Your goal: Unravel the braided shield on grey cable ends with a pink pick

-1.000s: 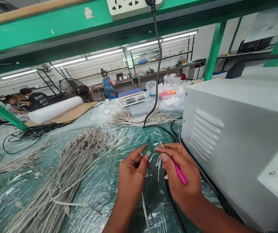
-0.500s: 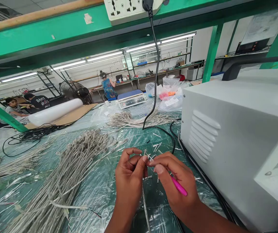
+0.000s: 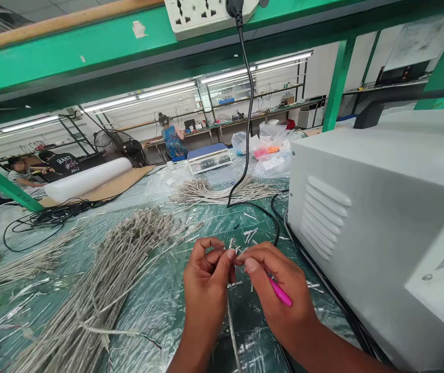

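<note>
A thin grey cable (image 3: 230, 324) is seen at the near edge of the table (image 3: 160, 311), and it rises between the 2 hands. Its upper end is pinched between thumb and forefinger of the left hand (image 3: 206, 282), which is closed on it just above the table. The right hand (image 3: 284, 298) is closed around a pink tool (image 3: 280, 292), and its thumb and forefinger are brought to the same cable end, touching the fingertips of the left hand. What exactly is done at the tip cannot be told, because the tip is too small and partly hidden by the fingers.

Short white cut pieces (image 3: 250, 234) are scattered on the table just behind the hands. To the left a big bundle of grey cables (image 3: 105, 290) is laid out, and to the right a grey machine (image 3: 381, 207) is placed close to the right hand. A black cord (image 3: 246, 129) is hung from a power strip (image 3: 206, 13) on the green beam above. Farther back a second bundle (image 3: 214, 192) is lying, and behind it a scale (image 3: 210, 157) and plastic bags (image 3: 270, 150) are seen. A white roll (image 3: 90, 177) and a fan (image 3: 119, 142) are placed at the far left.
</note>
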Motion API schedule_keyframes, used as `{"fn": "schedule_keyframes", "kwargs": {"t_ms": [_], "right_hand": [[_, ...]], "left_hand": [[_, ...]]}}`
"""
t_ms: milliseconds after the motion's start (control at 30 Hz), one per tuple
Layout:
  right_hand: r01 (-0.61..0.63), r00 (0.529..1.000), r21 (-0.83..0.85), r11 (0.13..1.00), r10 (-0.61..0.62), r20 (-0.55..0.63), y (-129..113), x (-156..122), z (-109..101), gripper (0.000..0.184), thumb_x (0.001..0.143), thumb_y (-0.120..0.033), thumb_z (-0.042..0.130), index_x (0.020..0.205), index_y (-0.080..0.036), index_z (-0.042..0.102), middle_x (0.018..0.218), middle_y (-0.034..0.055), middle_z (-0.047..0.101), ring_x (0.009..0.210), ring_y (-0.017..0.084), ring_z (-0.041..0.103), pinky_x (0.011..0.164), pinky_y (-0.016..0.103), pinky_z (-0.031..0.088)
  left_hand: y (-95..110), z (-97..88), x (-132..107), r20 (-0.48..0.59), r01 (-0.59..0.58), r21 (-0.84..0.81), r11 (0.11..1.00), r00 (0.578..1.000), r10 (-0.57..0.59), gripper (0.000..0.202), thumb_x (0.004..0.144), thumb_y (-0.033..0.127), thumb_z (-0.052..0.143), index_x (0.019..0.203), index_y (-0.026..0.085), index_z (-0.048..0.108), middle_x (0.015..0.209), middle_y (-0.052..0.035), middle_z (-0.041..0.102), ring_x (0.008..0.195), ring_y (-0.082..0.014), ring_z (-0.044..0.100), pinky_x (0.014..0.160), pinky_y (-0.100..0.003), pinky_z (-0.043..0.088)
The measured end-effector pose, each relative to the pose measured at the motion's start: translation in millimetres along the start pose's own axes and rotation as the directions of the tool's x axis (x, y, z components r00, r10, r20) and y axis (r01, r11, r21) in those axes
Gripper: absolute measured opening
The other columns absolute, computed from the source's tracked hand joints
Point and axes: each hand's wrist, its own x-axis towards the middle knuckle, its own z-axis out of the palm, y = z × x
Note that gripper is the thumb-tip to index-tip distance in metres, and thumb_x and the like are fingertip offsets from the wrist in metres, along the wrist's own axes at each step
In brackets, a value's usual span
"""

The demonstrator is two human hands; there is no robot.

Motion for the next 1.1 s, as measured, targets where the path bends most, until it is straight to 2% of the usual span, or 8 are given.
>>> {"fn": "schedule_keyframes", "kwargs": {"t_ms": [167, 367, 500, 700, 867, 1000, 1100], "right_hand": [[-0.046, 0.998, 0.016, 0.999, 0.046, -0.034, -0.3, -0.2, 1.8, 0.020, 0.095, -0.019, 0.049, 0.079, -0.021, 0.061, 0.083, 0.0022, 0.062, 0.079, 0.015, 0.061, 0.071, 0.027, 0.048], [-0.074, 0.997, 0.038, 0.997, 0.075, -0.025, -0.6, 2.1, 2.0, 0.023, 0.096, -0.022, 0.049, 0.076, -0.021, 0.061, 0.083, 0.0025, 0.063, 0.079, 0.016, 0.061, 0.072, 0.028, 0.048], [-0.080, 0.997, 0.025, 0.996, 0.081, -0.020, -0.9, 4.1, 0.9, 0.030, 0.097, -0.023, 0.047, 0.070, -0.020, 0.059, 0.080, 0.0025, 0.064, 0.077, 0.016, 0.061, 0.071, 0.028, 0.047], [-0.079, 0.997, -0.002, 0.997, 0.079, -0.014, -2.2, 5.0, -1.0, 0.032, 0.097, -0.023, 0.047, 0.068, -0.020, 0.059, 0.079, 0.0026, 0.063, 0.076, 0.015, 0.060, 0.071, 0.029, 0.047], [-0.084, 0.996, 0.022, 0.996, 0.085, -0.015, -3.2, 4.8, 0.2, 0.030, 0.098, -0.024, 0.047, 0.071, -0.020, 0.062, 0.078, 0.0025, 0.063, 0.076, 0.016, 0.060, 0.071, 0.029, 0.047], [-0.108, 0.992, 0.049, 0.993, 0.111, -0.059, -0.5, 4.6, 1.9, 0.026, 0.097, -0.024, 0.049, 0.076, -0.020, 0.064, 0.077, 0.0015, 0.060, 0.072, 0.015, 0.058, 0.067, 0.027, 0.048], [-0.150, 0.979, 0.058, 0.987, 0.156, -0.133, 3.8, 4.7, 1.9, 0.017, 0.096, -0.028, 0.051, 0.090, -0.021, 0.065, 0.085, 0.0025, 0.060, 0.071, 0.015, 0.057, 0.060, 0.025, 0.047]], "left_hand": [[2.7, 1.1, -0.6, 0.010, -0.012, -0.023, 1.000, 1.000, 0.012, 0.020, 0.082, 0.019, 0.069, 0.086, 0.021, 0.049, 0.054, 0.0068, 0.064, 0.046, -0.0088, 0.048, 0.052, -0.021, 0.039], [0.4, -0.4, -0.1, 0.025, -0.033, -0.008, 0.999, 0.999, 0.033, 0.012, 0.081, 0.022, 0.070, 0.084, 0.019, 0.059, 0.061, 0.0031, 0.068, 0.045, -0.0086, 0.049, 0.050, -0.022, 0.041], [-3.7, -3.4, 1.0, 0.029, -0.032, 0.028, 0.999, 0.999, 0.031, 0.013, 0.081, 0.024, 0.071, 0.091, 0.018, 0.064, 0.059, 0.0031, 0.066, 0.045, -0.0084, 0.049, 0.050, -0.022, 0.040], [-4.2, -3.1, 2.4, 0.018, 0.021, 0.020, 1.000, 1.000, -0.021, 0.019, 0.081, 0.027, 0.073, 0.095, 0.016, 0.066, 0.046, 0.0067, 0.056, 0.045, -0.0085, 0.048, 0.051, -0.021, 0.039], [-5.8, -4.3, 4.9, 0.021, 0.055, -0.008, 0.998, 0.998, -0.055, 0.022, 0.079, 0.027, 0.074, 0.095, 0.014, 0.068, 0.053, 0.0034, 0.061, 0.045, -0.0080, 0.050, 0.051, -0.021, 0.040], [-5.6, -5.9, 6.7, 0.064, 0.114, -0.125, 0.986, 0.992, -0.107, 0.021, 0.080, 0.027, 0.074, 0.095, 0.013, 0.069, 0.062, -0.0005, 0.067, 0.045, -0.0079, 0.050, 0.052, -0.023, 0.040], [-2.7, -6.0, 8.0, 0.084, 0.187, -0.271, 0.944, 0.982, -0.170, 0.018, 0.081, 0.027, 0.073, 0.091, 0.013, 0.069, 0.064, -0.0006, 0.064, 0.046, -0.0059, 0.044, 0.048, -0.020, 0.037]]}}
